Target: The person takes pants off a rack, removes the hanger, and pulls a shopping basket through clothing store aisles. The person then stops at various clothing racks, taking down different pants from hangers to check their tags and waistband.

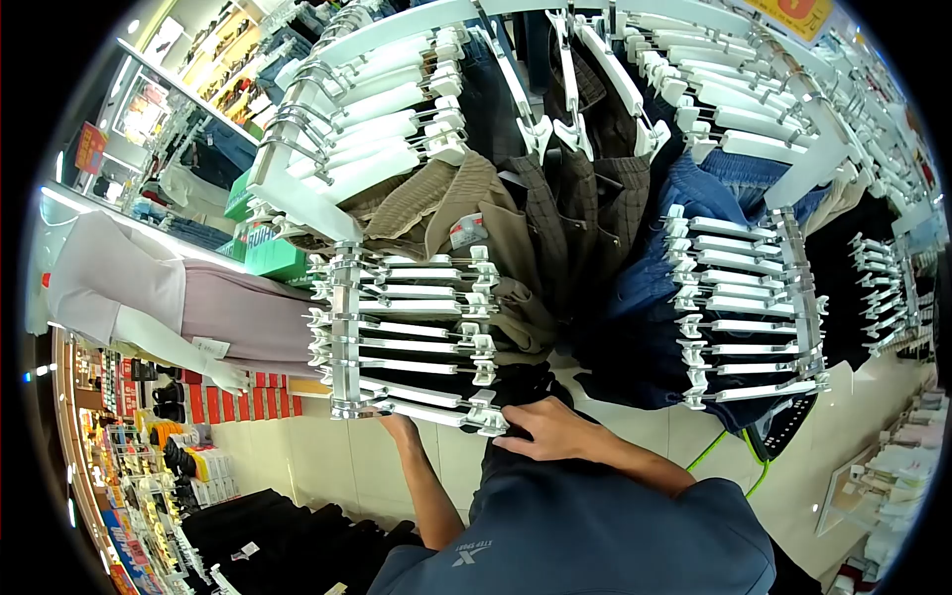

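Trouser hangers (416,408): most railed, front one seemingly unfinished
Right hand (548,429): beside clip (485,421), grip unclear
Left hand (398,426): half hidden, can't tell

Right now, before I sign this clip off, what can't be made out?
All in the head view:
- Left hand: fingers mostly hidden by the front hanger, so its grip is unclear.
- Right hand: its own back covers part of its grip on whatever lies beneath.
- Tag on the brown garment: print too small to read.
- Yellow sign: cut off by the top edge.
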Motion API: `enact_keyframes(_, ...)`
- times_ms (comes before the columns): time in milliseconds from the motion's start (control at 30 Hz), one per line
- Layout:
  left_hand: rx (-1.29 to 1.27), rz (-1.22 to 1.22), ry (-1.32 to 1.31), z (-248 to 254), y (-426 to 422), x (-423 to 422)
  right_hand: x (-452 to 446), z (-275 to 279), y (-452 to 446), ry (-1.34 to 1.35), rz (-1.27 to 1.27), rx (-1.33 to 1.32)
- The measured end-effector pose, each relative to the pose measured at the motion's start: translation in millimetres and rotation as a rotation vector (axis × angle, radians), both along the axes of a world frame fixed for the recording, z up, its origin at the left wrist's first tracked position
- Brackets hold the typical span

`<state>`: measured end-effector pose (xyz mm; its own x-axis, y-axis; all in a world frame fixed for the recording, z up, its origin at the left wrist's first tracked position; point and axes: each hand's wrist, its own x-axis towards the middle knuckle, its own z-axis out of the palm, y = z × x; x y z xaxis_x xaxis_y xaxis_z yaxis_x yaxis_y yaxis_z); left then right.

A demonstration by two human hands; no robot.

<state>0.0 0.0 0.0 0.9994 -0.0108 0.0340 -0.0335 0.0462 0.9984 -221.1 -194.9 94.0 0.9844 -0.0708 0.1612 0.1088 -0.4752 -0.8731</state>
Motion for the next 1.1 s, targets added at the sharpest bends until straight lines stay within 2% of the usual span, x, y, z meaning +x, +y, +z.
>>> enact_keyframes(67,0.027,-0.013,-0.011,-1,14,2,-2,4,8,0.002,0.017,0.010)
enact_keyframes(100,-0.061,-0.024,0.023,-32,-19,0,-3,0,-17,0.047,0.015,-0.080)
enact_keyframes(167,-0.054,-0.044,0.040,-30,-1,7,0,6,-4,0.081,0.014,-0.077)
enact_keyframes(300,-0.043,-0.027,-0.001,-12,-10,1,2,-1,13,-0.013,-0.109,-0.112)
enact_keyframes(333,0.057,-0.001,0.010,-11,-7,0,2,0,17,-0.029,-0.140,-0.113)
enact_keyframes(400,0.142,-0.076,0.213,-24,7,8,4,-1,26,-0.033,-0.216,-0.085)
enact_keyframes(467,0.248,-0.173,0.149,-33,14,13,3,-4,42,-0.006,-0.318,-0.010)
enact_keyframes(567,0.113,-0.063,0.163,-58,21,26,10,-9,66,-0.024,-0.499,0.081)
enact_keyframes(600,0.158,-0.082,0.171,-44,22,26,13,-6,73,-0.028,-0.550,0.102)
enact_keyframes(667,0.103,-0.170,0.155,-62,35,41,16,-8,86,-0.074,-0.671,0.081)
enact_keyframes(767,0.038,-0.298,0.182,-64,50,46,19,3,104,-0.024,-0.800,0.088)
enact_keyframes(833,0.035,-0.310,0.178,-29,54,37,21,2,115,-0.022,-0.845,0.041)
enact_keyframes(933,-0.112,-0.349,0.062,-36,69,40,23,-6,132,-0.074,-0.928,0.108)
enact_keyframes(1000,-0.220,-0.325,0.046,-19,71,36,22,-10,141,-0.152,-0.922,0.141)
enact_keyframes(1100,-0.358,-0.420,-0.056,-17,89,44,19,-19,149,-0.271,-0.866,0.168)
